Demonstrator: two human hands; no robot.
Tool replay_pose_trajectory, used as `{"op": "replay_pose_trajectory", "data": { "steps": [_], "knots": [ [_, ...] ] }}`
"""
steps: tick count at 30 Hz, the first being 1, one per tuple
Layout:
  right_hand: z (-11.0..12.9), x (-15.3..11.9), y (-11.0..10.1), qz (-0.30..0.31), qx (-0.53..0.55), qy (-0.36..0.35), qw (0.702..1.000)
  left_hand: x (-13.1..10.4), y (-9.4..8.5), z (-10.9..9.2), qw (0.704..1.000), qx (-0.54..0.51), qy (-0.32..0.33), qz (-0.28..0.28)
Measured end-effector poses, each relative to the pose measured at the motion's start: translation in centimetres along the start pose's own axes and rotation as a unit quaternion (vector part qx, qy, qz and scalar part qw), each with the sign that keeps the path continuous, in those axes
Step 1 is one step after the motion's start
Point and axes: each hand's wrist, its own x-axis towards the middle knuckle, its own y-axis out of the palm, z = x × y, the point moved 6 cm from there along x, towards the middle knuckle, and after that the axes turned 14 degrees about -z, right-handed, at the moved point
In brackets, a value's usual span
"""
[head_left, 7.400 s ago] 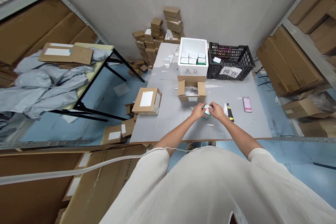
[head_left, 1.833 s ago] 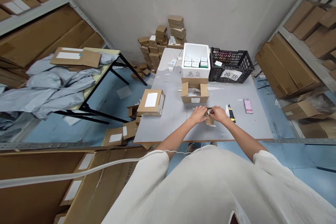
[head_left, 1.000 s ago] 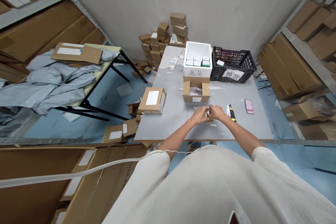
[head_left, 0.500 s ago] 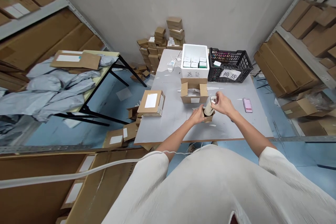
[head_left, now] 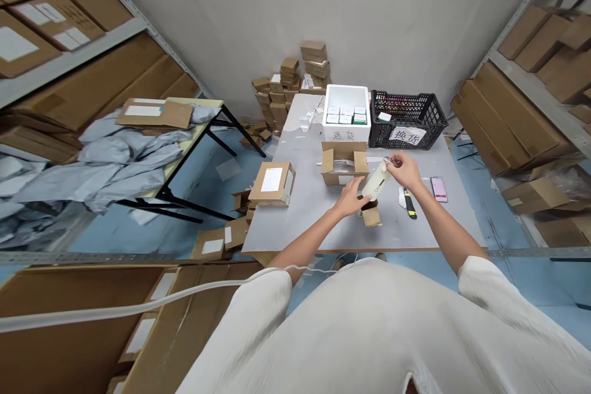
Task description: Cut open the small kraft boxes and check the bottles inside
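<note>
A cream-coloured bottle (head_left: 376,182) with dark print on its side is tilted up to the right above the table. My left hand (head_left: 349,198) is closed around its lower part. The fingers of my right hand (head_left: 406,171) pinch the grey end at its top. Just below the bottle, a small open cardboard box (head_left: 371,216) rests on the table, its upper part partly hidden by my left hand. Behind my hands stands a larger cardboard box (head_left: 344,157) with its flaps open.
A box cutter (head_left: 410,204) and a phone (head_left: 439,189) lie to the right. At the back are a white foam box (head_left: 346,130) holding small boxes and a black crate (head_left: 431,126). A closed carton (head_left: 271,184) sits left. A white cable (head_left: 184,292) crosses my left arm.
The bottle has come up out of the small box and tilted. My left hand has moved from the box onto the bottle. The box cutter now shows beside my right arm.
</note>
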Motion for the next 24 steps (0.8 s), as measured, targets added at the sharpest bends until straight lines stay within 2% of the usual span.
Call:
{"op": "replay_pose_trajectory", "data": {
  "steps": [4, 9, 12, 16, 18, 21, 24],
  "knots": [
    [-0.9, -0.1, 1.6, 0.006, 0.062, 0.034, 0.997, 1.0, 0.0, -2.6, 1.0, -0.024, -0.005, -0.014],
    [-3.3, -1.1, 3.5, 0.004, 0.21, 0.088, 0.974, 1.0, 0.8, -2.2, 0.99, -0.111, -0.073, -0.052],
    [-4.7, -3.1, 5.0, 0.068, 0.286, 0.124, 0.948, 1.0, 1.6, -1.2, 0.972, -0.197, -0.112, -0.053],
    [-5.5, -6.1, 6.7, 0.17, 0.308, 0.151, 0.924, 1.1, 2.2, -0.5, 0.961, -0.25, -0.104, -0.053],
    [-5.7, -6.8, 7.0, 0.169, 0.319, 0.162, 0.918, 1.0, 2.1, -0.2, 0.967, -0.225, -0.095, -0.07],
    [-6.1, -6.8, 6.9, 0.131, 0.317, 0.185, 0.921, 1.0, 2.1, 0.1, 0.974, -0.182, -0.094, -0.095],
    [-6.3, -6.4, 6.6, 0.114, 0.302, 0.186, 0.928, 1.3, 2.4, 0.0, 0.973, -0.184, -0.09, -0.105]
  ]
}}
